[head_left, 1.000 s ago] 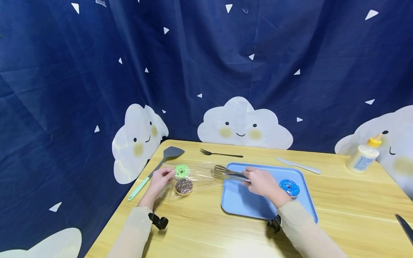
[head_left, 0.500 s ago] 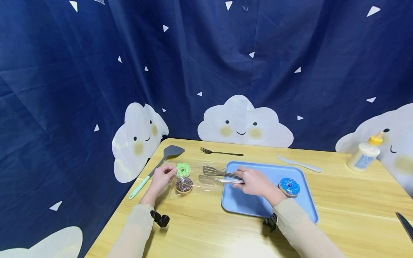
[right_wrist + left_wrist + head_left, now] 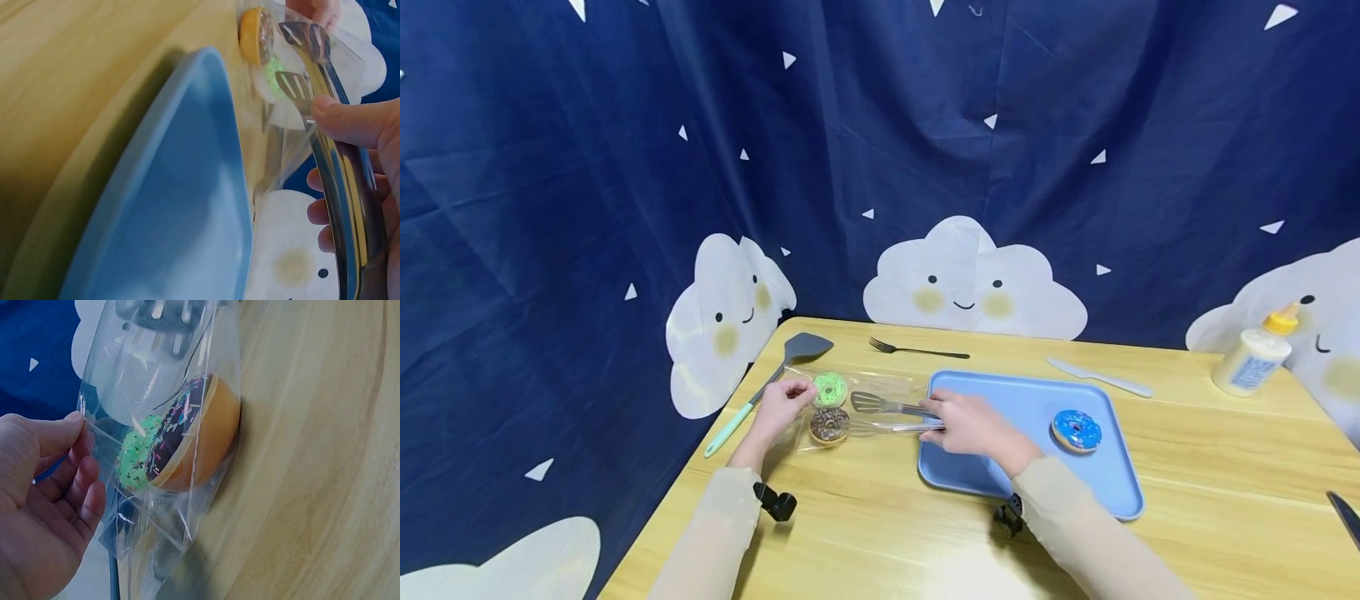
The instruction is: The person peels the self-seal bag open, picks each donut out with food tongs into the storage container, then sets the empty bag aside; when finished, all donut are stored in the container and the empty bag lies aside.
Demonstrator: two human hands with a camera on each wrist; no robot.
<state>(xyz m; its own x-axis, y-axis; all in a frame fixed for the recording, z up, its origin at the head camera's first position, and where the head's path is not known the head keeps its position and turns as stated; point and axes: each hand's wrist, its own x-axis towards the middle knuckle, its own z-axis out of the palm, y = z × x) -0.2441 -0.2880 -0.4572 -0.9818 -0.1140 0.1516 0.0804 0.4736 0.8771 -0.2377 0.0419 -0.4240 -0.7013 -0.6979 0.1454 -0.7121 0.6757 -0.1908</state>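
My left hand (image 3: 782, 406) pinches the edge of a clear plastic bag (image 3: 144, 531) between thumb and forefinger. Through the film show a green-iced donut (image 3: 831, 389) and, nearer me, a chocolate donut (image 3: 828, 426) with sprinkles. Metal tongs (image 3: 867, 402) with slotted heads are gripped in my right hand (image 3: 964, 422), over the left side of a blue tray (image 3: 970, 479). Their heads are spread apart, overlap the bag and point at the donuts; in the left wrist view one slotted head shows behind the film. A blue-iced donut (image 3: 1077, 431) lies on the tray's right side.
Left of my left hand lies a spatula (image 3: 730, 429) with a mint handle. A dark fork (image 3: 917, 351) and a pale knife (image 3: 1097, 377) lie along the back. A white bottle (image 3: 1251, 362) with a yellow cap stands back right; a dark blade (image 3: 1345, 517) shows at the right edge.
My right hand has moved left with the tongs, whose heads are now spread wider and closer to the chocolate and green donuts. My left hand keeps its pinch on the bag, almost unmoved.
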